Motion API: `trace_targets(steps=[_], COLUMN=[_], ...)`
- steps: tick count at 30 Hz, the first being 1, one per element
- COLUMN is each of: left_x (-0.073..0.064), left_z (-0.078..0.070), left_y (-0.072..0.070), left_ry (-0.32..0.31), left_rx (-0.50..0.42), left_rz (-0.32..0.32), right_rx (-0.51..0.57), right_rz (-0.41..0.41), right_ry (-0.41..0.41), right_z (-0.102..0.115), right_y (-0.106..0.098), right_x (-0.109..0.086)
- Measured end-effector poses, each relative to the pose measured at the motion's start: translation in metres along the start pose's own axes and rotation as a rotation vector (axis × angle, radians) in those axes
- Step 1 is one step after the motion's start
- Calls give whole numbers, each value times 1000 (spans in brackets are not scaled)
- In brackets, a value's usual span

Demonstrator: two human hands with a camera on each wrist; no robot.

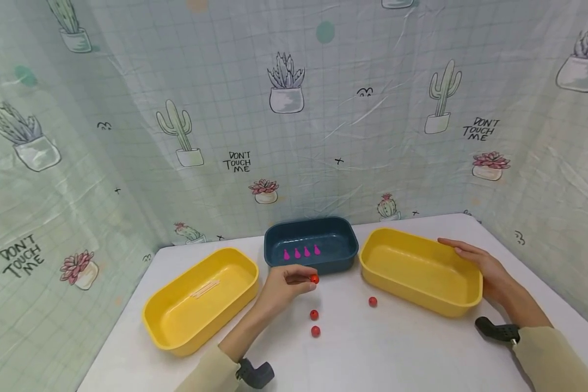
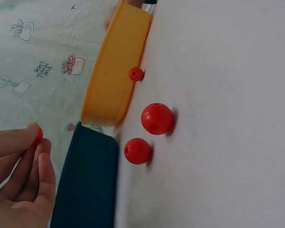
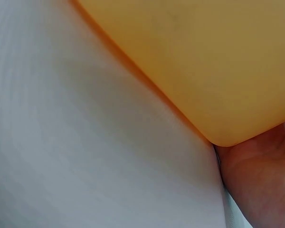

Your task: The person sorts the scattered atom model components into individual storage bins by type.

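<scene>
My left hand [image 1: 286,283] pinches a red bead [image 1: 314,279] between thumb and fingertips, in front of the dark blue bin [image 1: 333,267]. The left wrist view shows this bead mostly covered by the thumb. Three more red beads lie on the white table: one [image 1: 314,314] and another [image 1: 316,331] below the left hand, a third [image 1: 373,301] near the right yellow bin [image 1: 411,291]. My right hand [image 1: 487,269] rests against the outside of that bin's right end, fingers stretched along its far rim. Up close, the right wrist view has the palm [image 3: 256,175] beside the bin's corner.
Several magenta pieces [image 1: 296,253] stand out in a row inside the blue bin. Another yellow bin [image 1: 191,343] on the left holds a few thin pale sticks [image 1: 206,289]. A cactus-print sheet [image 1: 313,141] hangs behind and beside the white table [image 1: 372,354].
</scene>
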State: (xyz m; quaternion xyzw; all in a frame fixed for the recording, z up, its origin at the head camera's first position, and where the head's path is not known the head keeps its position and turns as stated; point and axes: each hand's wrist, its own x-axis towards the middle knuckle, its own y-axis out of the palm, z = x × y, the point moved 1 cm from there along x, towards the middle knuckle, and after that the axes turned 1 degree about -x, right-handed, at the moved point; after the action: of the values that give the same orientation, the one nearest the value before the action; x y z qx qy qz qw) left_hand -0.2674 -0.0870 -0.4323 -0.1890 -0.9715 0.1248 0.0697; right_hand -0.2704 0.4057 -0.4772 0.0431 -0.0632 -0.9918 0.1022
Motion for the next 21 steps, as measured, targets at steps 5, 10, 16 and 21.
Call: trace_targets(steps=[5,10,16,21], left_x=[12,21,31,40], left_z=[-12,-22,-31,-36], left_y=[5,10,20,31], left_ry=[33,52,53,80], left_rx=[-2,9,-28,-40], left_rz=[-6,-15,6,30], right_rx=[-17,-13,0,7], right_rz=[-9,0,-3,6], right_ry=[-7,-8,4,9], right_z=[-1,-2,-1,0], right_y=[1,2,1,0], right_x=[1,1,0,-1])
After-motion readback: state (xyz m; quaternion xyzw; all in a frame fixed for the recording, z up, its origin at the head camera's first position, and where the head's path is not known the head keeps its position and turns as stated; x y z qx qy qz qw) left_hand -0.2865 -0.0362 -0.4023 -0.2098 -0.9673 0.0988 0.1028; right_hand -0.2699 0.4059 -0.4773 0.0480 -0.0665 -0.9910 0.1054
